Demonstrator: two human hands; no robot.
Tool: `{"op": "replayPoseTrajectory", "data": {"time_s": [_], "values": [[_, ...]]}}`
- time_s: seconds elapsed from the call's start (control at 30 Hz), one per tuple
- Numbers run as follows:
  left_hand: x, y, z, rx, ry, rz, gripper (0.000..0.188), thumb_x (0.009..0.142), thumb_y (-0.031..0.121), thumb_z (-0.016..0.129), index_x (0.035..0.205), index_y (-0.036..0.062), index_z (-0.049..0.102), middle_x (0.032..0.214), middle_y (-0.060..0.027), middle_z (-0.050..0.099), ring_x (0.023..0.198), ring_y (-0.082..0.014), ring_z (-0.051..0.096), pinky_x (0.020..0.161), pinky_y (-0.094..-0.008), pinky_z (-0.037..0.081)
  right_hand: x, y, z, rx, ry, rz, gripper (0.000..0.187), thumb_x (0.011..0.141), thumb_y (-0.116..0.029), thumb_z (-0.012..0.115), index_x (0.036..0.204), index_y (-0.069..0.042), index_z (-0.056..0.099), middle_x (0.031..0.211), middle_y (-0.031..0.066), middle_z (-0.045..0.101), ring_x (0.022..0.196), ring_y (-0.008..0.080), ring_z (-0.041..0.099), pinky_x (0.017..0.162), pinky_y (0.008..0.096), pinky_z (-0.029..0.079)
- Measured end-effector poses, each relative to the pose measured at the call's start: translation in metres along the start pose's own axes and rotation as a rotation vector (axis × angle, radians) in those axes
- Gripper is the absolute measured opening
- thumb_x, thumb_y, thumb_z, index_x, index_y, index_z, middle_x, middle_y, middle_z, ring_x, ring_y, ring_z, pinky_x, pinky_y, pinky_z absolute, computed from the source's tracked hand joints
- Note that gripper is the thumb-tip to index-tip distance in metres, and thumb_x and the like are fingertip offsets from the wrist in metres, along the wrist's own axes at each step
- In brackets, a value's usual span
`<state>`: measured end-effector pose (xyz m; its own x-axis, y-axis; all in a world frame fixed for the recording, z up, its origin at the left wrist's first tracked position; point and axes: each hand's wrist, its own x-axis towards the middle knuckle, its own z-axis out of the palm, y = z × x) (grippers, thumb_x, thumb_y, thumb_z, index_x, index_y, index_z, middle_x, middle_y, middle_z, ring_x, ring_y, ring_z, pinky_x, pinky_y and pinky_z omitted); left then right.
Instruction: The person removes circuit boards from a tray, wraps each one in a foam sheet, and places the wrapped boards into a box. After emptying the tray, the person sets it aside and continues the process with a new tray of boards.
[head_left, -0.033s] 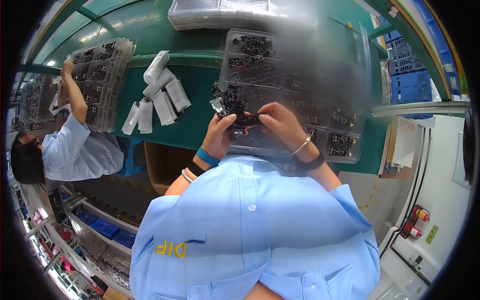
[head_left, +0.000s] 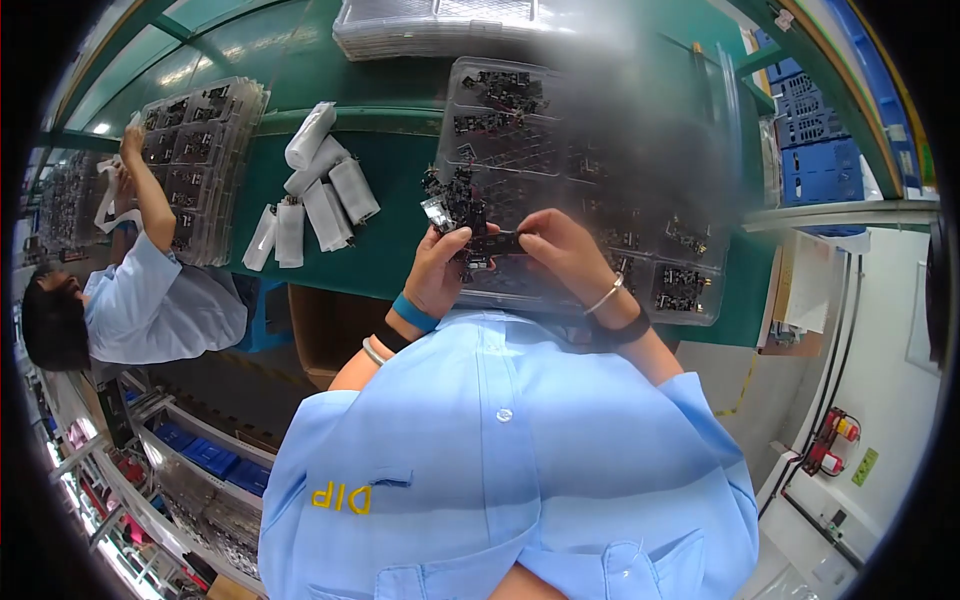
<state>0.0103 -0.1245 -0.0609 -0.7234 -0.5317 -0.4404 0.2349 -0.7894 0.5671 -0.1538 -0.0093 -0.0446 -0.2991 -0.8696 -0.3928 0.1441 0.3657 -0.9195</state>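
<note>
My left hand (head_left: 436,272) is closed around a bunch of small black circuit boards (head_left: 462,198), with a shiny metal piece showing at its left edge. My right hand (head_left: 560,245) pinches the right end of a dark flat piece (head_left: 500,243) that stretches between both hands; its exact kind is too small to tell. Beneath the hands lies a clear compartment tray (head_left: 505,152). Several of its compartments hold more black boards (head_left: 505,92). A grey blur covers much of the tray's upper right.
Several white-wrapped bundles (head_left: 325,213) lie left of the tray on the green table (head_left: 395,150). Stacked clear trays (head_left: 440,38) stand at the back. A co-worker (head_left: 165,310) reaches over another tray stack (head_left: 190,150) at far left. Blue crates (head_left: 820,170) are at right.
My hands stay almost in place, the right one very slightly shifted around the dark piece. At far left, the white strip near the co-worker's hands has changed shape.
</note>
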Motion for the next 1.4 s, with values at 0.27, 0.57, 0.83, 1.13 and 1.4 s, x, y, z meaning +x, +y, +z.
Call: {"op": "replayPoseTrajectory", "data": {"time_s": [0.27, 0.57, 0.83, 1.13, 1.4], "values": [[0.018, -0.009, -0.015, -0.004, 0.014, -0.043, 0.024, 0.087, 0.015, 0.058, 0.108, 0.0035, 0.058, 0.099, -0.0125, 0.065, 0.082, -0.0214, 0.065, 0.073, -0.0364, 0.056, -0.029, 0.003, -0.002, 0.048, 0.100, -0.201, 0.018, 0.088, -0.010, 0.060, 0.104, -0.004, 0.055, 0.089, 0.0008, 0.059, 0.072, 0.0075, 0.058, 0.062, 0.0209, 0.047], [-0.002, -0.001, -0.016, 0.027, 0.070, 0.040, 0.026, 0.086, 0.014, 0.060, 0.110, 0.0045, 0.055, 0.099, -0.0128, 0.064, 0.081, -0.0218, 0.065, 0.068, -0.0362, 0.056, 0.063, 0.000, -0.044, -0.260, 0.342, -0.570, 0.023, 0.082, 0.000, 0.062, 0.103, -0.006, 0.053, 0.093, 0.0047, 0.055, 0.079, 0.0143, 0.060, 0.065, 0.0228, 0.049], [-0.014, 0.001, -0.021, 0.061, 0.057, 0.050, 0.024, 0.087, 0.014, 0.059, 0.108, 0.0023, 0.058, 0.098, -0.0135, 0.065, 0.080, -0.0216, 0.065, 0.069, -0.0356, 0.056, 0.135, 0.014, -0.047, -0.859, 0.159, -0.776, 0.026, 0.075, -0.003, 0.065, 0.098, -0.007, 0.054, 0.102, 0.0103, 0.053, 0.091, 0.0309, 0.058, 0.078, 0.0372, 0.049], [-0.013, 0.002, -0.023, 0.051, 0.070, 0.055, 0.022, 0.087, 0.013, 0.058, 0.106, 0.0014, 0.059, 0.097, -0.0141, 0.065, 0.080, -0.0214, 0.065, 0.070, -0.0356, 0.056, 0.140, 0.017, -0.053, -1.019, 0.134, -0.515, 0.020, 0.075, -0.006, 0.063, 0.093, -0.006, 0.054, 0.104, 0.0096, 0.053, 0.101, 0.0319, 0.052, 0.085, 0.0390, 0.046], [-0.014, 0.006, -0.014, 0.077, 0.058, 0.065, 0.025, 0.087, 0.013, 0.058, 0.107, -0.0001, 0.059, 0.098, -0.0148, 0.065, 0.081, -0.0220, 0.065, 0.070, -0.0362, 0.056, 0.146, 0.016, -0.047, -1.156, 0.293, -0.882, 0.019, 0.078, -0.013, 0.064, 0.095, -0.008, 0.058, 0.100, 0.0087, 0.056, 0.099, 0.0299, 0.053, 0.084, 0.0375, 0.045]]}}
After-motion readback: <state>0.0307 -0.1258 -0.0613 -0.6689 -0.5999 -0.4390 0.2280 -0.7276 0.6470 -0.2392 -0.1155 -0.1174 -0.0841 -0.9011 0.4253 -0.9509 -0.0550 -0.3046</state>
